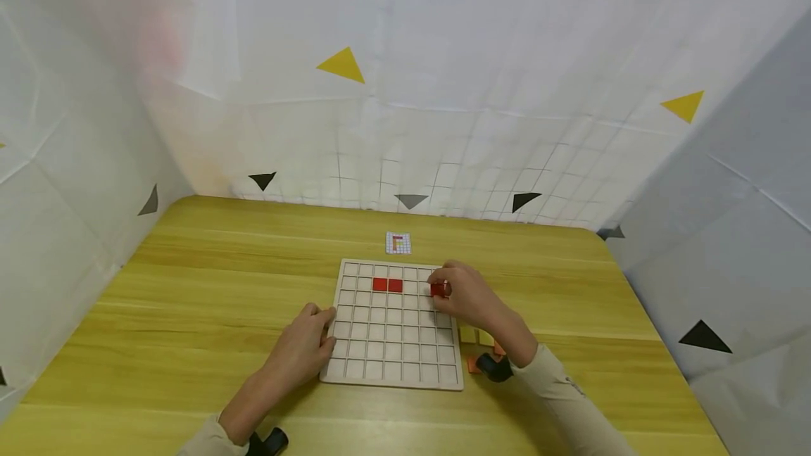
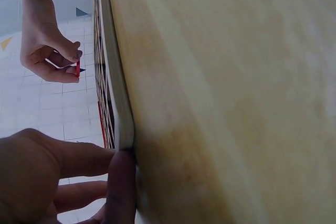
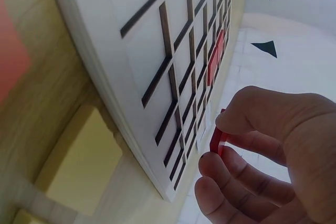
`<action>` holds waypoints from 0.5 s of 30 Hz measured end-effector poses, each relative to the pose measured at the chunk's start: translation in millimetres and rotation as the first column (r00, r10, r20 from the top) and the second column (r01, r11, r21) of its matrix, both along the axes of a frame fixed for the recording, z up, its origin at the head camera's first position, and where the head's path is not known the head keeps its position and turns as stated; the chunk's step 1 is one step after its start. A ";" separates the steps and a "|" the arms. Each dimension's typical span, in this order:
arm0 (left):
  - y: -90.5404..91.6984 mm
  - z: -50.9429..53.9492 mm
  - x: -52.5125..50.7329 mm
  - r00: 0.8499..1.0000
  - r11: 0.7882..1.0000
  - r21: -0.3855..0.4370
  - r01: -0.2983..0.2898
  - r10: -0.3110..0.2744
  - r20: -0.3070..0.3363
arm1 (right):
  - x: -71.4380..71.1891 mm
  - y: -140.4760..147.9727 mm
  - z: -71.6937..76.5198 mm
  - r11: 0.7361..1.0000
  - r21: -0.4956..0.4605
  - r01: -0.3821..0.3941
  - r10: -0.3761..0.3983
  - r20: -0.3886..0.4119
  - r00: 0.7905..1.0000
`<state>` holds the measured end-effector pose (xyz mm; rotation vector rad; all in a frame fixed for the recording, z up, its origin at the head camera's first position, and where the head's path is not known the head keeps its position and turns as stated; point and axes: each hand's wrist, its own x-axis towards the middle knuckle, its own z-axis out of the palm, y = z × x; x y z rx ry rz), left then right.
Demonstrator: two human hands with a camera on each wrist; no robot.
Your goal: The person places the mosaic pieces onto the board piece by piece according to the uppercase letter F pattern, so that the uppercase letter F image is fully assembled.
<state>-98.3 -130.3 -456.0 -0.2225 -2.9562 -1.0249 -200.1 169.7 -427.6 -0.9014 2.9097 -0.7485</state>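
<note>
A pale gridded board [image 1: 384, 352] lies on the wooden table, with two red square tiles [image 1: 388, 285] side by side in its second row from the back. My right hand [image 1: 467, 294] is over the board's right edge, pinching another red tile [image 3: 218, 136] between thumb and fingertips. In the left wrist view that tile is held upright, apart from the board. At the board's left edge rests my left hand [image 1: 303, 345]; its fingertips [image 2: 122, 174] touch the rim, and it holds no tile.
Behind the board lies a small pattern card [image 1: 398, 243]. Yellow tiles [image 1: 467, 335] and orange tiles [image 1: 473, 364] lie right of the board, partly under my right forearm. White sheets [image 1: 405, 132] with triangle marks stand around the table.
</note>
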 end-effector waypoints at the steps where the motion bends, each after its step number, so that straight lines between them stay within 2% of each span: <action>1: 0.0 0.0 0.0 1.000 1.000 -0.002 0.000 0.000 0.000 | -0.2 -0.6 -0.4 1.000 0.002 -0.003 0.003 0.000 1.000; 15: 0.1 0.7 0.1 1.000 1.000 -0.009 -0.004 0.004 0.005 | -2.0 -11.5 1.0 1.000 -0.004 -0.017 0.017 0.002 1.000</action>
